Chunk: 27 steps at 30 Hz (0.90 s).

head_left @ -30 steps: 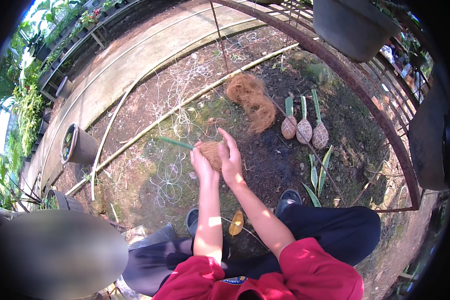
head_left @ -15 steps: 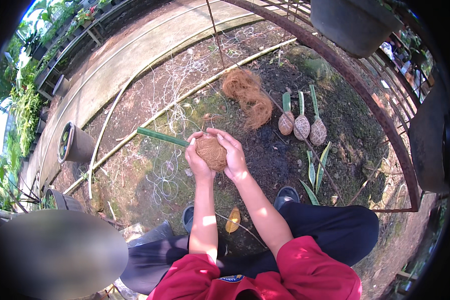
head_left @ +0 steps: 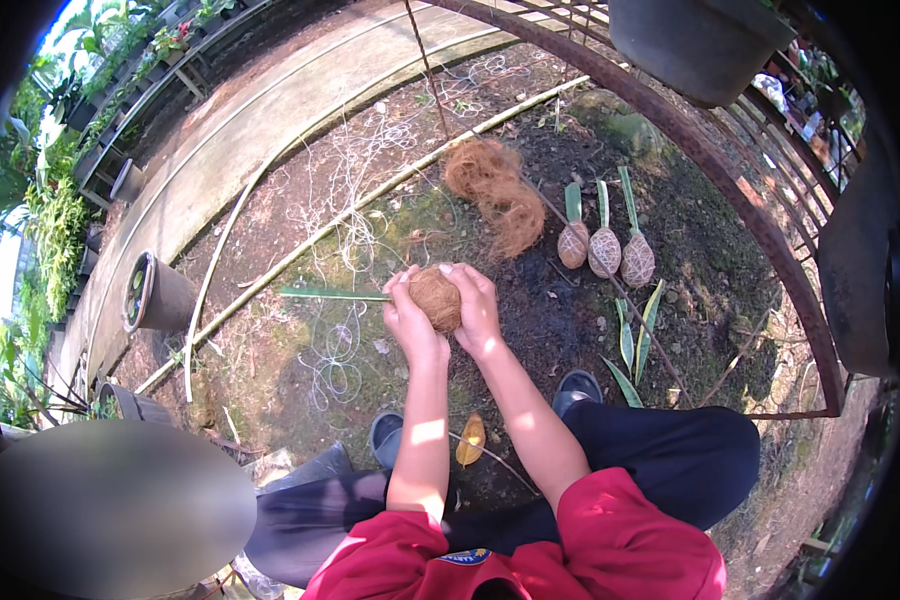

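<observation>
Between my two hands is a round ball of brown coconut fibre (head_left: 435, 298), held above the ground. My left hand (head_left: 413, 322) wraps its left side and my right hand (head_left: 478, 308) presses on its right side. A long green leaf cutting (head_left: 335, 294) sticks out of the ball to the left, past my left fingers. Beyond my hands lies a loose heap of brown coconut fibre (head_left: 498, 195). To the right, three string-wrapped fibre balls (head_left: 604, 252) rest in a row on the soil, each with an upright green leaf.
Tangled white string (head_left: 355, 235) spreads over the soil at left. A bamboo pole (head_left: 410, 172) crosses the ground diagonally. Several cut leaves (head_left: 642, 335) lie at right, near a rusty curved metal frame (head_left: 730, 190). A pot (head_left: 160, 292) stands at left; a yellow leaf (head_left: 470, 440) lies between my feet.
My hands have shifted slightly right and up with the fibre ball. The leaf, which slanted down to the right, is now nearly level. The head view has moved a little.
</observation>
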Available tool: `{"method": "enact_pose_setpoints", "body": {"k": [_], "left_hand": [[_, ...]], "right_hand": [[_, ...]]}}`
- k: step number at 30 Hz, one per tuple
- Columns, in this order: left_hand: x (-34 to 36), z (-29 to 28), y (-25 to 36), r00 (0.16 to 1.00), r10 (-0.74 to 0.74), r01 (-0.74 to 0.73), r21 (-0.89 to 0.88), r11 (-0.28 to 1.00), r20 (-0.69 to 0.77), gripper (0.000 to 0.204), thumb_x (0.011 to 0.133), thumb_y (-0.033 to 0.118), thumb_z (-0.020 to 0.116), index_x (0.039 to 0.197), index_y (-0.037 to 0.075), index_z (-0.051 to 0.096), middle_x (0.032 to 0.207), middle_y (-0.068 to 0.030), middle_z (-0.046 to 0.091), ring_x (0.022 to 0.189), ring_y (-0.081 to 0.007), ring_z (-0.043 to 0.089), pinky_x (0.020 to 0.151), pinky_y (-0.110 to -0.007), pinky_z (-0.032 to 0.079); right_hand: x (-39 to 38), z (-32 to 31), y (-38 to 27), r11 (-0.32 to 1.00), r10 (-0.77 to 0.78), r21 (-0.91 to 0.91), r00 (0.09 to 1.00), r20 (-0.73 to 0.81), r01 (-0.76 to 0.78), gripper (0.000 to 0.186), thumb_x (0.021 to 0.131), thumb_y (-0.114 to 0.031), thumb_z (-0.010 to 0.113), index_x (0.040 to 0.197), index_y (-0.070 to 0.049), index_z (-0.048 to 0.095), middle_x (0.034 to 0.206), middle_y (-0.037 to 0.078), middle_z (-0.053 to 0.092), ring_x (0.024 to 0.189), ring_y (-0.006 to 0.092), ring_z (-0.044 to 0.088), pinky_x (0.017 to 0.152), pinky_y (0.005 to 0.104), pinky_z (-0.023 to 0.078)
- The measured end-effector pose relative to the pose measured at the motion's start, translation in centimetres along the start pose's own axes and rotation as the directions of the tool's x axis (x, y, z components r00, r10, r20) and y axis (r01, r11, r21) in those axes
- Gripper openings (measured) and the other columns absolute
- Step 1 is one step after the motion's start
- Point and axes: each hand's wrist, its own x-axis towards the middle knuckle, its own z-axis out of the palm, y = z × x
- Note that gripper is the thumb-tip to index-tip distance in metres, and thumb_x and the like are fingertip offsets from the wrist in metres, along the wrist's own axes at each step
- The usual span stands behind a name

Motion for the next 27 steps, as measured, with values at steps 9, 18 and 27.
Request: {"method": "enact_pose_setpoints", "body": {"k": [9,18,27], "left_hand": [[0.7,-1.2,0.8,0.998,-0.054,0.046,-0.154,0.987,-0.045,0.028,0.096,0.023,0.044,0.106,0.001,0.059,0.102,-0.0109,0.061,0.092,-0.0222,0.064,0.083,-0.035,0.054],[0.6,-0.6,0.8,0.999,0.044,-0.047,-0.110,0.993,-0.028,0.023,0.094,0.008,0.053,0.112,-0.001,0.063,0.096,-0.0120,0.063,0.087,-0.0185,0.064,0.081,-0.031,0.052],[2.1,-1.6,-0.8,0.910,0.177,-0.338,0.427,0.839,0.374,0.013,0.090,0.010,0.066,0.092,-0.002,0.067,0.091,-0.0092,0.070,0.080,-0.0164,0.066,0.074,-0.033,0.052]], "right_hand": [[-1.5,1.3,0.6,0.721,-0.425,-0.529,0.889,0.172,0.447,0.031,0.084,-0.024,0.072,0.106,-0.002,0.070,0.098,0.011,0.073,0.096,0.0192,0.068,0.092,0.0353,0.050],[-1.8,2.0,0.3,0.577,-0.655,-0.532,0.740,0.152,0.619,0.028,0.093,-0.025,0.062,0.103,0.001,0.068,0.099,0.011,0.070,0.095,0.0221,0.066,0.090,0.0345,0.050],[0.1,-1.7,2.6,0.714,0.518,0.492,0.849,0.109,-0.499,0.027,0.096,-0.025,0.050,0.111,-0.006,0.061,0.103,0.006,0.066,0.094,0.0199,0.065,0.085,0.0371,0.053]]}}
